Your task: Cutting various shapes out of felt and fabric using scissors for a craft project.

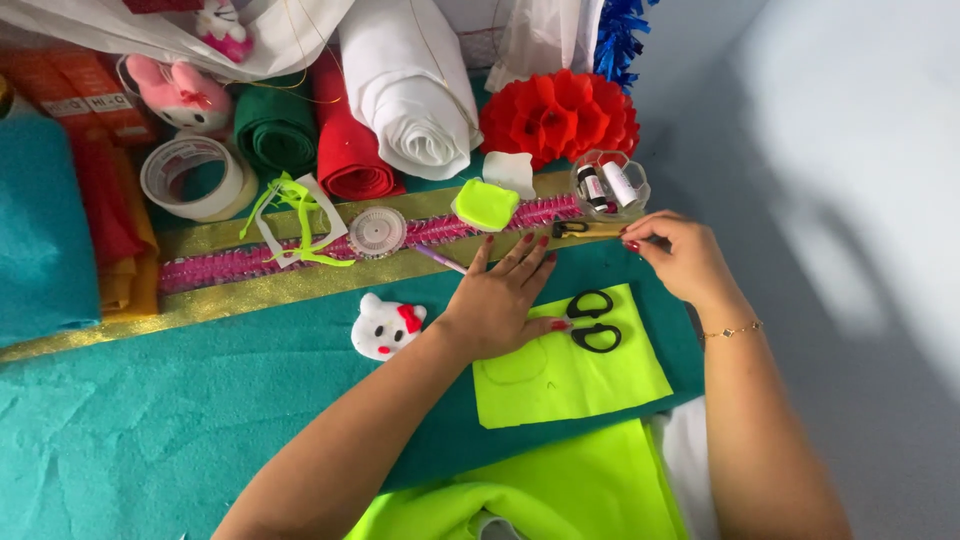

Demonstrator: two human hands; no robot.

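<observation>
The left hand (500, 305) lies flat, fingers spread and grip open, pressing the upper left corner of a neon yellow-green felt rectangle (590, 385) that rests on a dark teal felt sheet (440, 440) covering the surface. A faint rounded outline is drawn on the rectangle just below the palm. At 3 o'clock from that hand, touching its thumb tip, black-handled scissors (592, 320) lie on the same rectangle, blades hidden under the fingers.

The right hand (685, 260), at 2 o'clock from the left, has its fingertips pinched together at the edge of a gold glitter ribbon band (250, 290); whether they hold anything I cannot tell. A thin gold bracelet (735, 329) circles its wrist.

At 9 o'clock from the left hand sits a small white felt cat face with a red bow (387, 327). At 12 o'clock lie a puffy neon-green felt pad (485, 205) and a round clear pin wheel (377, 232) on a pink sequin trim (220, 265). A clear plastic box of thread spools (610, 185) stands at 1 o'clock, beside a red paper flower (560, 115).
</observation>
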